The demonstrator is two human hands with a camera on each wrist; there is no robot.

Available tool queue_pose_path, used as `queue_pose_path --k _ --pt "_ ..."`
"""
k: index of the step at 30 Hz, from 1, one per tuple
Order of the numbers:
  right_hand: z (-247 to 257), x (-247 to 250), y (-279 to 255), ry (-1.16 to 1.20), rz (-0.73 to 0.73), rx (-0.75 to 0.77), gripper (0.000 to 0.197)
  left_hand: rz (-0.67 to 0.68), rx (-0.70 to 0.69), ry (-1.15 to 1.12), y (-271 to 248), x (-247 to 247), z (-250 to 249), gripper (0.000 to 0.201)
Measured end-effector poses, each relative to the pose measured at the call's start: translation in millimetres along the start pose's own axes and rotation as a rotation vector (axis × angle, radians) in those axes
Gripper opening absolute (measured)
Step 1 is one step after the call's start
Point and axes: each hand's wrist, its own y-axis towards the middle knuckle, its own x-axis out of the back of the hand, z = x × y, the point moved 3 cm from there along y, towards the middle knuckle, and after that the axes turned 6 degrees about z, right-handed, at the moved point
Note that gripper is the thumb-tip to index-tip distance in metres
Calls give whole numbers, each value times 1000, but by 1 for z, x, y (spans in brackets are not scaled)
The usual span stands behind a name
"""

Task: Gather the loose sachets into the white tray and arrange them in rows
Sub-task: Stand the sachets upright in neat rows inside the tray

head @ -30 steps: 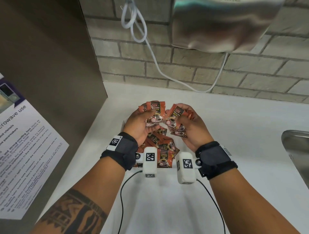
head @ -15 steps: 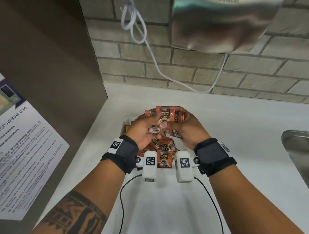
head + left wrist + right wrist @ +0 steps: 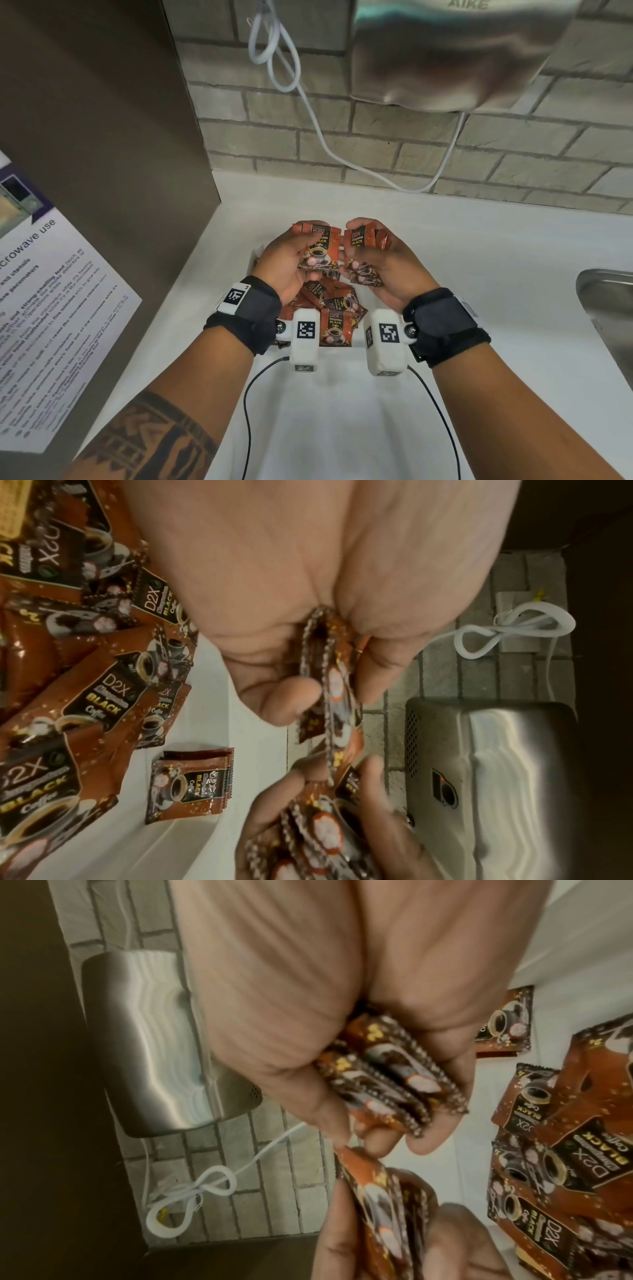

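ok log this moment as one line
left hand: grips sachets | right hand: grips sachets | loose sachets: piled in white tray, not in rows

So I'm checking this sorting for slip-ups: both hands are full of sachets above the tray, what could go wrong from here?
The right hand grips a fanned bunch of sachets by their edges; one may slide out and drop.

The left hand pinches its sachets thinly, so that grip could slip too.

The pile in the white tray is jumbled; lowering neat stacks onto it could upset the rows.

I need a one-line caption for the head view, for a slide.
Both hands, left hand and right hand, hold coffee sachets above loose sachets in the white tray.
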Motion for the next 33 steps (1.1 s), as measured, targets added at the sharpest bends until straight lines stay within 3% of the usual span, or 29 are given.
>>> queue_pose_path --k 1,6,10,13,17,21,27,31,33 --pt "0 -2 -1 -8 -14 -5 29 9 -12 12 0 -1 0 47" --pt "-6 -9 1 -134 -61 -21 50 48 -34 85 -3 -11 2 23" --pt "-5 -7 2 -116 -90 -25 42 72 24 -47 -4 -13 0 31" --pt "-1 3 0 -50 -95 -35 38 0 23 -81 -3 -5 -4 26" --pt "-2 6 1 21 -94 -38 51 -65 -69 124 -1 -3 -5 8" --pt "-5 -9 1 45 -47 -88 78 -42 -158 321 -3 -16 -3 14" --pt "-1 -8 -6 134 45 -155 41 -54 -274 535 -5 -21 -9 6" --pt "9 0 -12 56 36 -201 19 -12 -250 746 -12 -26 -28 25" --pt "12 2 -12 4 9 -214 20 188 -279 1090 -13 -36 -34 66"
